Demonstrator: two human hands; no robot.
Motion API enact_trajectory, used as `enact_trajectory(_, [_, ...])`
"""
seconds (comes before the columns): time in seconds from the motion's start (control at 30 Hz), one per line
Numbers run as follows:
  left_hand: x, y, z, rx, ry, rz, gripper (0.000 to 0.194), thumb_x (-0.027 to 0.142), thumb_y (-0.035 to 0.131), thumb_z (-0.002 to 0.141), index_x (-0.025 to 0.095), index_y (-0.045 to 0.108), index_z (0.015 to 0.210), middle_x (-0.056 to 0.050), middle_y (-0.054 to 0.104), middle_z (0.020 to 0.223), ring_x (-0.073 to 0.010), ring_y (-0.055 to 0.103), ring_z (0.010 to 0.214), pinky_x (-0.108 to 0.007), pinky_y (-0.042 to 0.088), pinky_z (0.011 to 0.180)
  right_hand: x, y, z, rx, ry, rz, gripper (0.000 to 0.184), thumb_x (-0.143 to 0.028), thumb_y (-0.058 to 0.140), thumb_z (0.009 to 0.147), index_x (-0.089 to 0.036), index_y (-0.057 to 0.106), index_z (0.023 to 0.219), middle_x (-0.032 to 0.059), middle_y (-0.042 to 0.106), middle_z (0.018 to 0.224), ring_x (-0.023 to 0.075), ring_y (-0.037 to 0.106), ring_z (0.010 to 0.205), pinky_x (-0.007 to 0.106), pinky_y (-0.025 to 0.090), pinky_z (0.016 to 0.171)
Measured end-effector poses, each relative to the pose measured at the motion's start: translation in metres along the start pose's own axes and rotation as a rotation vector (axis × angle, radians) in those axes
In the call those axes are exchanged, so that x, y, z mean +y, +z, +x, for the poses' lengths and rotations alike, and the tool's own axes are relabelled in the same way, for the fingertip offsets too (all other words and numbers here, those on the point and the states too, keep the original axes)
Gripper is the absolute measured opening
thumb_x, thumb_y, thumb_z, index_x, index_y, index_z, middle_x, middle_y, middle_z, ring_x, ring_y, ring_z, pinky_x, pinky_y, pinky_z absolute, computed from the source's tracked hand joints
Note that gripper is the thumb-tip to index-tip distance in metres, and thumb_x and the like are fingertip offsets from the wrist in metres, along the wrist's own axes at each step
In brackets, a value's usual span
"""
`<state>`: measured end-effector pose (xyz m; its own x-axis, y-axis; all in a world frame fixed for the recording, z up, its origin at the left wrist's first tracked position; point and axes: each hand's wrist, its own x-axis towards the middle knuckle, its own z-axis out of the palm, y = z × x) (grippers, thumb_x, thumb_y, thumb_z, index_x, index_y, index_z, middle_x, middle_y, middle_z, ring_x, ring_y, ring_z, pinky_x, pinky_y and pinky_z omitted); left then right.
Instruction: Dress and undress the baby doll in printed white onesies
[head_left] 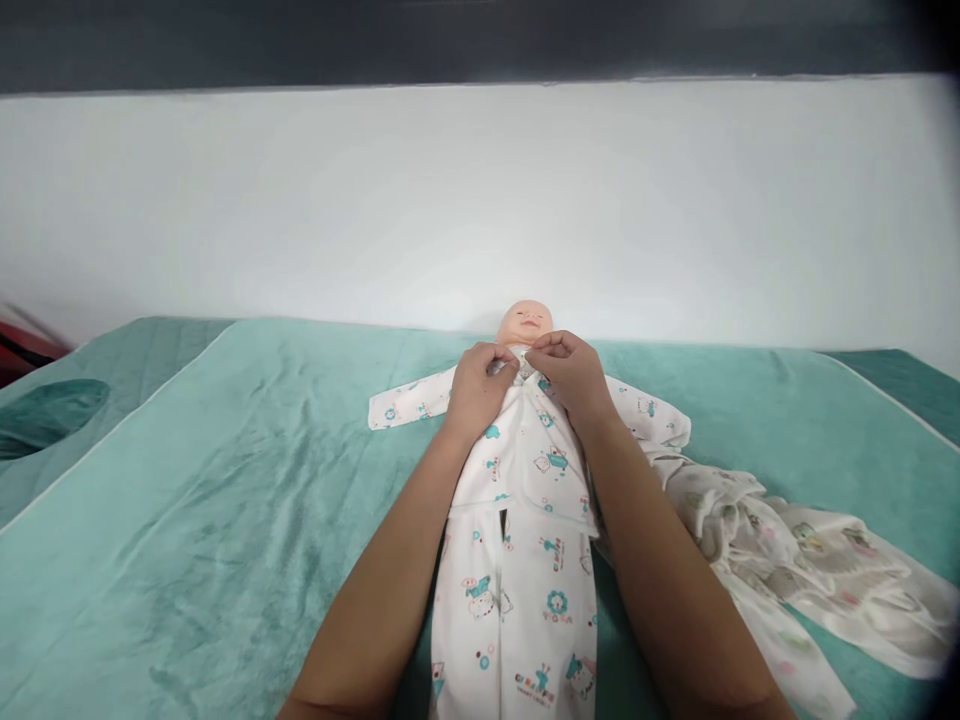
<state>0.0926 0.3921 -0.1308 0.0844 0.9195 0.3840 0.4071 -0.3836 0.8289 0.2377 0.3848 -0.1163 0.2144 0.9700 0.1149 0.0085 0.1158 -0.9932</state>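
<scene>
A baby doll [527, 318] lies on its back, its head toward the wall. It wears a white printed jacket [491, 465] with both sleeves spread sideways, and matching white trousers [551, 610] stretch toward me. At the jacket's neckline, my left hand [481, 385] pinches the front edge with thumb and forefinger. My right hand [574, 375] is closed in a pinch on the other side of the collar, just under the doll's chin. The two hands are a little apart, and a bit of the fastening shows between them. My fingertips partly hide the cloth they grip.
A crumpled white printed cloth [810, 560] lies to the right of the doll. Under everything is a teal bedspread [225, 520]. A white wall [450, 200] rises behind the doll's head, and a red object [22, 352] sits at the far left edge.
</scene>
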Motion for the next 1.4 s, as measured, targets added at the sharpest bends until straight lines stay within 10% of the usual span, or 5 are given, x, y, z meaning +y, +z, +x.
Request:
enact_trajectory(0.3, [0.006,-0.005,0.000,0.224,-0.167,-0.263,0.009,0.027,0.057,0.085,0.019,0.062,0.082,0.000,0.065,0.081,-0.0135,0.059,0.077,-0.025,0.046,0.071,-0.004,0.006,-0.008,0.210,-0.201,-0.290,0.015,-0.032,0.054,0.080,-0.021,0.055,0.091,0.0015,0.062,0.084,0.0136,0.054,0.068,0.026,0.043,0.063])
enact_trajectory(0.63, [0.017,-0.008,-0.033,-0.049,0.028,-0.097,0.016,0.027,0.054,0.088,0.021,0.069,0.087,-0.002,0.067,0.087,-0.0155,0.057,0.079,-0.028,0.045,0.074,-0.024,-0.001,-0.067,-0.078,-0.206,-0.916,0.018,-0.033,0.060,0.080,-0.023,0.046,0.077,0.0021,0.057,0.074,0.0172,0.048,0.065,0.029,0.031,0.060])
enact_trajectory(0.97, [0.020,-0.006,-0.042,-0.035,0.212,0.132,0.014,0.024,0.053,0.091,0.022,0.063,0.081,-0.004,0.065,0.088,-0.0190,0.057,0.089,-0.033,0.043,0.082,0.006,-0.032,-0.064,-0.283,-0.019,-0.106,0.028,-0.048,0.068,0.076,-0.020,0.061,0.081,-0.0062,0.046,0.060,0.0088,0.036,0.049,0.023,0.028,0.046])
enact_trajectory(1.4, [0.019,-0.009,-0.049,-0.072,0.192,0.052,0.011,0.021,0.066,0.083,0.025,0.069,0.092,-0.003,0.066,0.099,-0.0209,0.058,0.101,-0.035,0.045,0.090,0.011,-0.030,-0.056,-0.292,-0.015,0.079,0.026,-0.043,0.072,0.075,-0.021,0.062,0.084,-0.0072,0.047,0.053,0.0079,0.038,0.046,0.021,0.027,0.045])
